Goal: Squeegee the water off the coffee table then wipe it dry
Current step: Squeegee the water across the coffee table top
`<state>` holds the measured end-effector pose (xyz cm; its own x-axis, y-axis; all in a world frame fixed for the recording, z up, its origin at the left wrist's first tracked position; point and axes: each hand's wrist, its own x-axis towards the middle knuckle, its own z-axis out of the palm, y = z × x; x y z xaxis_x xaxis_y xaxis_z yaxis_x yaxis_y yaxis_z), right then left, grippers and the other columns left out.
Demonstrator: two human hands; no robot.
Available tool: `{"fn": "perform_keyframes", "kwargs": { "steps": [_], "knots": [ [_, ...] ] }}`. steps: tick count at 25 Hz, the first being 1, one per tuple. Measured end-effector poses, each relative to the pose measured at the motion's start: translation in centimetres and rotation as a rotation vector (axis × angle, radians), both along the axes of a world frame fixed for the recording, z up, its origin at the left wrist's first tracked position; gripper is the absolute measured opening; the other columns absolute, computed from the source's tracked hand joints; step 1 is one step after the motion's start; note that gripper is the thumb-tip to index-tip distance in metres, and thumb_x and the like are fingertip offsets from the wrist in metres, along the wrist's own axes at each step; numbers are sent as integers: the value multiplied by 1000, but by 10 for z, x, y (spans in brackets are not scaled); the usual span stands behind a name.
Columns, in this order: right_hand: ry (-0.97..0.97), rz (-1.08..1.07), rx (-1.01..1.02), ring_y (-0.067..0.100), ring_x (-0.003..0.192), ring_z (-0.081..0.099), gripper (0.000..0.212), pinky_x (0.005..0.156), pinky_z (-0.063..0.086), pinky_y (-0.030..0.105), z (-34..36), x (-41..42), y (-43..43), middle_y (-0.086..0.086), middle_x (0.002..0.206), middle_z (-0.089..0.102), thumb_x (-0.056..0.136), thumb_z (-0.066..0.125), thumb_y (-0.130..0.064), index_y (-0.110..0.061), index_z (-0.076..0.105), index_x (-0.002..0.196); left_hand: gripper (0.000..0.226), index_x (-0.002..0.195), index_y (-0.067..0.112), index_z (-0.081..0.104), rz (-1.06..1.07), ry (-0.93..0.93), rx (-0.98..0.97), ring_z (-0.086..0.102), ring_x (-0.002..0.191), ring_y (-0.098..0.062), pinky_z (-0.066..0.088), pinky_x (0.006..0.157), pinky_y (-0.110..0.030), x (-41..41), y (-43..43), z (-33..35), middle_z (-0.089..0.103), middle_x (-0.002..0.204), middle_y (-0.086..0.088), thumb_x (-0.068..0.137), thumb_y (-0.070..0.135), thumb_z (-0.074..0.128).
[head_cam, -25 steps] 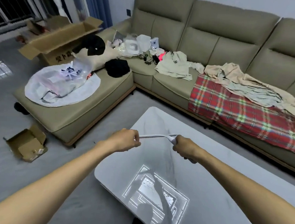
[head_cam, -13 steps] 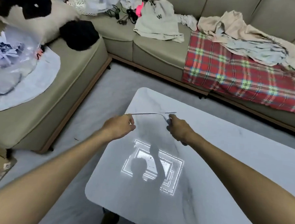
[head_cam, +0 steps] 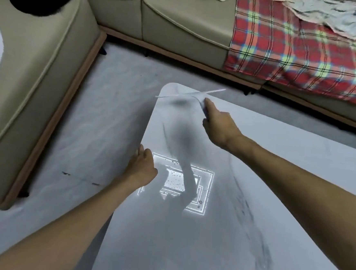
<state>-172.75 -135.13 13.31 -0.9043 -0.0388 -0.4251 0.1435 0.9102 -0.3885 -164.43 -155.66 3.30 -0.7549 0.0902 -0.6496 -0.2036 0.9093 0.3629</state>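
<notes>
Right hand (head_cam: 220,125) is closed around the handle of the squeegee (head_cam: 188,94); blade sits at the far left corner of the coffee table (head_cam: 298,165), blurred, so contact with the top can't be confirmed. Left hand (head_cam: 141,167) holds nothing, fingers loosely curled, resting at the table's left edge, likely as a brace.

Droplets show in the bright ceiling-light reflection (head_cam: 181,183) near the left edge, so that patch is probably still wet.

For a clean stroke:
- blade flat, full length on the marble, tilted toward the pull
- even pressure, one continuous pass from the far corner toward the near edge
- overlap each lane so no strip is left
- run water off one edge, away from the sofa (head_cam: 181,22)
- left hand clear of the lane

No wiping cloth visible on the table.
</notes>
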Motion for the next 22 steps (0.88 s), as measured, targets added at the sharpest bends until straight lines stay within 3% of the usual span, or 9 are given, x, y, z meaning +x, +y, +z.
{"fn": "perform_keyframes", "kwargs": {
  "steps": [2, 5, 10, 12, 14, 18, 20, 22],
  "knots": [
    [40, 50, 18, 39, 87, 51, 35, 70, 42, 39, -13, -31, -11, 20, 102, 58, 92, 38, -10, -18, 37, 127, 48, 131, -5, 34, 4, -78, 10, 4, 148, -32, 16, 118, -37, -3, 5, -18, 9, 156, -25, 89, 12, 49],
    [44, 90, 44, 37, 82, 49, 14, 66, 36, 35, -29, -69, -26, 19, 99, 58, 92, 39, -7, -18, 38, 101, 54, 135, -8, 28, -20, -152, 17, -13, 148, -36, 10, 121, -41, -5, 9, -32, -13, 156, -31, 90, 13, 47],
    [-13, 99, 129, 36, 80, 52, 38, 61, 43, 36, -50, -92, -25, 22, 112, 60, 92, 36, -2, -12, 44, 128, 64, 141, -7, 18, -17, -237, 9, -17, 146, -39, 12, 121, -44, -10, 15, -34, -18, 154, -32, 86, 13, 44],
    [-17, 128, 132, 42, 99, 56, 46, 77, 46, 39, -52, -82, -19, 25, 119, 59, 91, 36, -1, -12, 41, 136, 65, 142, -7, 16, -13, -275, 14, -18, 146, -37, 11, 121, -43, -13, 14, -31, -20, 155, -30, 87, 13, 42],
    [-28, 145, 164, 45, 104, 55, 53, 79, 43, 39, -50, -63, -12, 28, 119, 57, 91, 36, -2, -14, 34, 143, 67, 145, -7, 11, -11, -305, 24, -19, 146, -36, 10, 120, -42, -16, 13, -28, -22, 155, -29, 87, 14, 40],
    [-116, 224, 219, 35, 73, 50, 63, 62, 35, 34, -39, -4, 2, 22, 94, 56, 93, 37, -2, -18, 19, 151, 75, 149, -2, 1, -36, -348, 27, -23, 145, -37, 9, 121, -43, -19, 15, -19, -25, 153, -29, 88, 17, 40],
    [-205, 239, 224, 27, 61, 43, 60, 52, 31, 33, -28, 14, 16, 12, 80, 50, 92, 38, -3, -20, 22, 147, 77, 149, -2, 0, -52, -373, 27, -24, 144, -36, 8, 121, -43, -19, 15, -15, -27, 153, -28, 88, 18, 41],
    [-195, 229, 232, 33, 71, 51, 50, 56, 32, 32, -23, 7, 26, 18, 92, 59, 94, 39, -8, -19, 30, 142, 77, 149, -3, 0, -66, -394, 22, -25, 144, -36, 7, 121, -43, -21, 15, -12, -27, 153, -28, 87, 17, 41]
  ]
}}
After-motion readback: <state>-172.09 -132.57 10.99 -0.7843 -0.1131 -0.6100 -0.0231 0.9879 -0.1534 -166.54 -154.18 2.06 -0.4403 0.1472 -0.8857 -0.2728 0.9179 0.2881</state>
